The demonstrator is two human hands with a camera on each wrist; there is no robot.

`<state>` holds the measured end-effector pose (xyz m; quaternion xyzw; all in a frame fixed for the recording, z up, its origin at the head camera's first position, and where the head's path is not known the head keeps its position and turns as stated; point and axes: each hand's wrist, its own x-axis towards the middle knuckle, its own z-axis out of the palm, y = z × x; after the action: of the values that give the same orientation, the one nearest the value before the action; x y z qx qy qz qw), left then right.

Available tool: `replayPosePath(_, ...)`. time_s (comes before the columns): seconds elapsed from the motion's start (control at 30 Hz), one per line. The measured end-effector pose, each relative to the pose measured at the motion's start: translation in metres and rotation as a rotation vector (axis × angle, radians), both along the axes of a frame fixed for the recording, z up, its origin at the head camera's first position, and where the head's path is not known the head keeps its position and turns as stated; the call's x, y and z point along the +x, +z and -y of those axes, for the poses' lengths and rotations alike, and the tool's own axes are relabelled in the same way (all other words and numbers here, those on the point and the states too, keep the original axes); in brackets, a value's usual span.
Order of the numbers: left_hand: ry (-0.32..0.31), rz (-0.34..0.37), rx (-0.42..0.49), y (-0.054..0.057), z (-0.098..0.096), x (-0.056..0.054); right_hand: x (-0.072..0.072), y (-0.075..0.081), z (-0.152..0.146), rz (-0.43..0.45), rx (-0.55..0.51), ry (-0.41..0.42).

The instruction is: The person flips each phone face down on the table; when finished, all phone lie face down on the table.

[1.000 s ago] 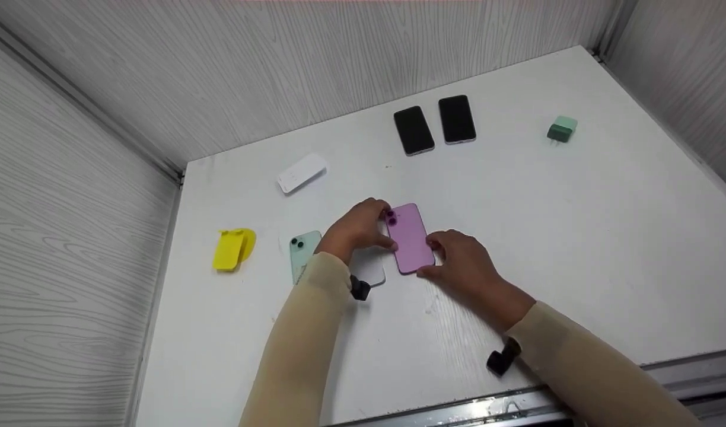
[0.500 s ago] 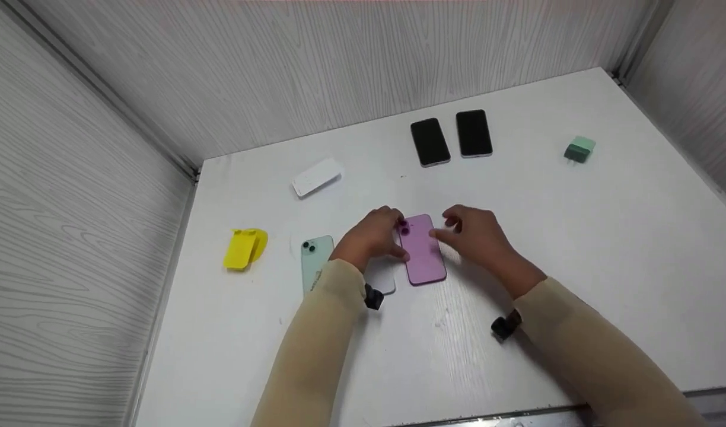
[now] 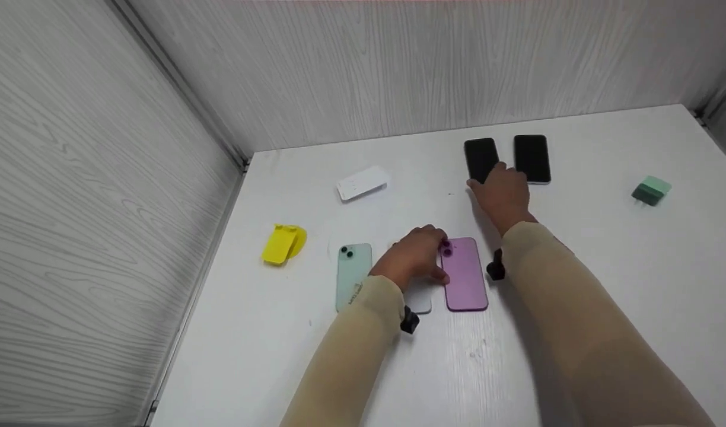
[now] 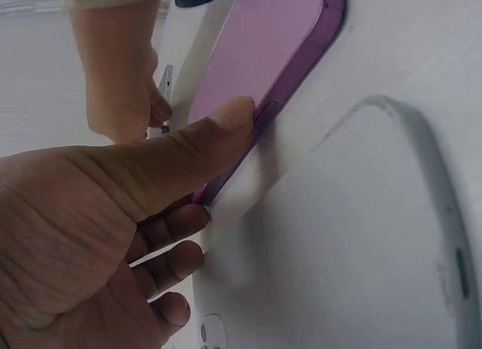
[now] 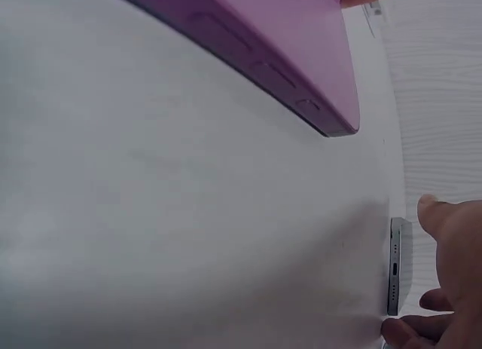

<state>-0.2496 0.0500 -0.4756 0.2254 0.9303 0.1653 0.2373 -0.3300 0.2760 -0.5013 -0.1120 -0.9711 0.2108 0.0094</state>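
A pink smartphone (image 3: pixel 467 279) lies back up on the white table. My left hand (image 3: pixel 415 256) rests at its left side, the thumb touching the edge and a fingertip near the cameras. Beneath that hand and wrist lies a white smartphone (image 4: pixel 339 236), mostly hidden in the head view. To its left is a mint-green smartphone (image 3: pixel 352 273), partly covered by my sleeve. Farther back, my right hand (image 3: pixel 505 193) reaches over the near end of a black-screened smartphone (image 3: pixel 480 157), thumb and fingers spread about its two sides. The right wrist view shows the thumb apart from it.
A second black-screened phone (image 3: pixel 532 157) lies just right of my right hand. A yellow phone stand (image 3: pixel 282 244) is at the left, a white stand-like piece (image 3: pixel 363 182) behind the phones, and a green plug adapter (image 3: pixel 651 190) at the right. Panels wall the table's back and sides.
My right hand has let go of the pink phone's right side and moved forward to the left black-screened phone. My left hand stays at the pink phone. The head view has shifted left.
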Motion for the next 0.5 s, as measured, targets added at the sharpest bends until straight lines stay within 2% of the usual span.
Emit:
replayPosePath(0.17, -0.049, -0.043, 0.004, 0.007, -0.012, 0.009, -0.001, 0.006, -0.008, 0.034, 0.092, -0.004)
replayPosePath(0.37, -0.076, -0.064, -0.025, 0.016, -0.019, 0.008, 0.001, 0.021, -0.016, 0.058, 0.132, -0.01)
replayPosePath(0.5, -0.08, -0.071, -0.034, 0.017, -0.02, 0.005, 0.007, 0.023, -0.02, 0.06, 0.028, -0.066)
